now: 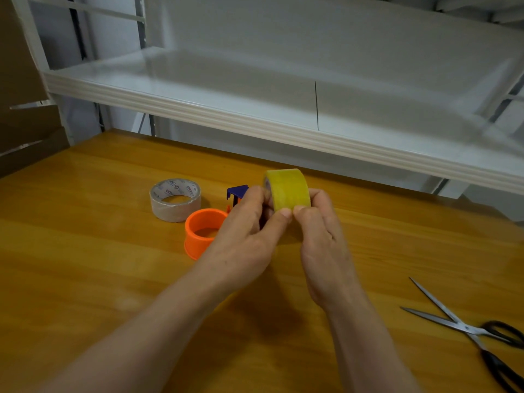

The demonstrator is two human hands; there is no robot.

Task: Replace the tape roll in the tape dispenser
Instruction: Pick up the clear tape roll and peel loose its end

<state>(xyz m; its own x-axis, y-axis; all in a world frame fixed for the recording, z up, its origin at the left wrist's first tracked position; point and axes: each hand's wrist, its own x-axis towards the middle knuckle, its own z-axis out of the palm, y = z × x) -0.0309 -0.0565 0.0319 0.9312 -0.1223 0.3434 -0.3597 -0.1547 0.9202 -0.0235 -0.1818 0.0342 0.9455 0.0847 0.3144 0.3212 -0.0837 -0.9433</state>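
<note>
Black-handled scissors [476, 333] lie nearest, on the right of the wooden table [85, 279], blades apart, their lower handle cut off by the picture's edge. Both forearms reach in from the bottom. The left hand [246, 236] and right hand [323, 239] meet above the table around a yellow tape roll [289, 188], held on edge; fingers of each are curled closed against its sides, and the two thumbs press side by side on its outer face. The lower half of the roll is hidden behind the fingers, so whether a loose end is being picked at cannot be told.

Just left of the left hand stands an orange plastic ring [202, 231], partly covered by that hand. Behind it a blue-and-orange part [236, 194] of the tape dispenser shows, mostly hidden by the knuckles; its shape is hard to make out. Farther left a printed grey tape roll [175, 199] lies flat, touching or just beside the ring.

Beyond the table runs a white metal shelf [283, 114], with brown cardboard [22, 95] at the far left.
</note>
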